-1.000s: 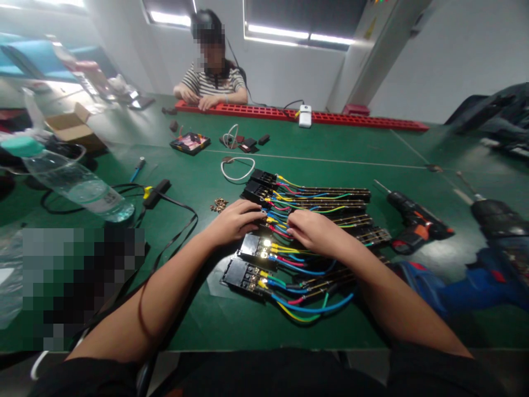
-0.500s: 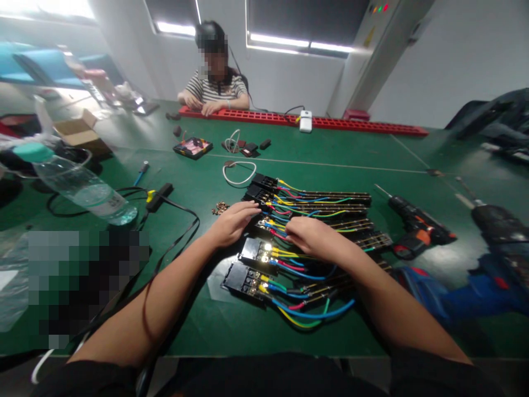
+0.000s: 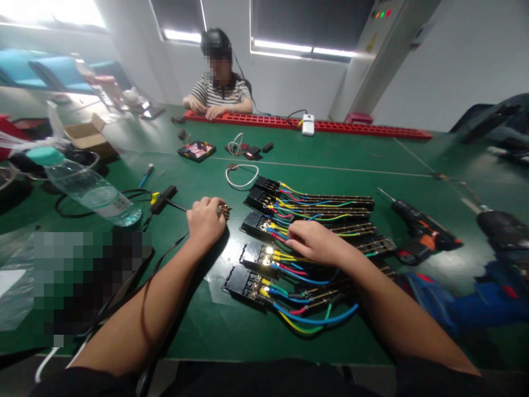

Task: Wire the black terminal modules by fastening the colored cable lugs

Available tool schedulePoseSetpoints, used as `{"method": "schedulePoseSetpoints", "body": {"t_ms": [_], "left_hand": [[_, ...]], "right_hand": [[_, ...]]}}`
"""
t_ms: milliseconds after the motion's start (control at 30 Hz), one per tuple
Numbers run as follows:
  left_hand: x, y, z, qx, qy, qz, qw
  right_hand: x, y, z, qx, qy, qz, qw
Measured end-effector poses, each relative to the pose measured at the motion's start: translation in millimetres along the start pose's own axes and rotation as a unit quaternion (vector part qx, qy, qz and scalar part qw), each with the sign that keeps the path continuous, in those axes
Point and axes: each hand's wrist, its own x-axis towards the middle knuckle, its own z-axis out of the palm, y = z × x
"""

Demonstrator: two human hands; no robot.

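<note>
My left hand (image 3: pixel 205 221) is curled, fingers together, over a small pile of brass-coloured screws (image 3: pixel 224 211) left of the terminal blocks. Its fingertips are hidden, so whatever they pinch does not show. My right hand (image 3: pixel 313 241) is closed around wires (image 3: pixel 279 237) leading from the middle black terminal block (image 3: pixel 255 223). Several such blocks stand in a column. From each, yellow, blue, red and green wires run right to long black strips with brass-coloured bars (image 3: pixel 341 199). The nearest block (image 3: pixel 240 282) has yellow-sleeved lugs at its terminals.
An orange-black power drill (image 3: pixel 424 229) and a blue power tool (image 3: pixel 454 298) lie on the right. A tilted water bottle (image 3: pixel 95 193), black cable with a switch (image 3: pixel 163 199) and open carton (image 3: pixel 88 135) occupy the left. Across the green table, a person (image 3: pixel 221 91) works at a red slotted rail (image 3: pixel 330 125).
My left hand has moved left from the middle terminal block to the screw pile, its fingers now curled. My right hand stays at the wires. The view has shifted slightly.
</note>
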Motion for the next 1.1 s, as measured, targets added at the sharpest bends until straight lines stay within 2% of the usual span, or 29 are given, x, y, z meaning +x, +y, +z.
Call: {"method": "schedulePoseSetpoints", "body": {"t_ms": [100,267,367,833,1100], "left_hand": [[-1,7,-6,0.033,-0.032,-0.012,0.999],[3,17,-16,0.112,-0.129,-0.074,0.983],[4,19,-18,0.13,-0.157,-0.095,0.974],[5,16,-16,0.124,-0.159,-0.076,0.977],[3,17,-15,0.124,-0.113,-0.066,0.984]], "right_hand": [[0,1,1,0.002,-0.002,0.0,1.0],[0,3,3,0.012,-0.001,0.0,1.0],[1,3,3,0.017,0.001,-0.001,1.0],[0,4,4,0.01,-0.002,-0.004,1.0],[0,4,4,0.012,-0.006,-0.005,1.0]]}}
